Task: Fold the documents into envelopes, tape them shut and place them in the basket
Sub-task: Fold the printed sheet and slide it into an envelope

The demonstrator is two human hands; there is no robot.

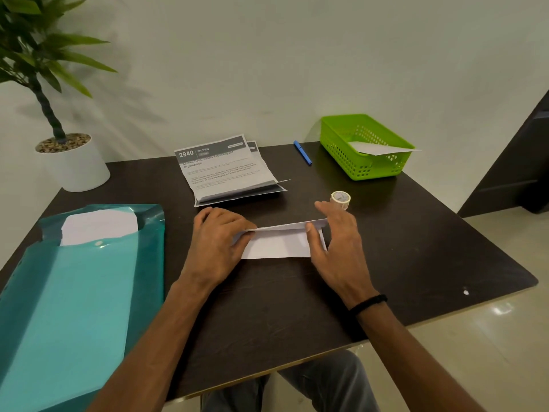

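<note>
Both hands (pixel 218 233) (pixel 335 236) gripping folded paper (pixel 277 243) near tape roll (pixel 340 200); flap may spring open, crease skewing.

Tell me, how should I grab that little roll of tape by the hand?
Come from above and pinch the tape roll across its round outer rim. It seems to stand on edge, so both flat faces sit open to thumb and fingers, beyond the right hand.
</note>
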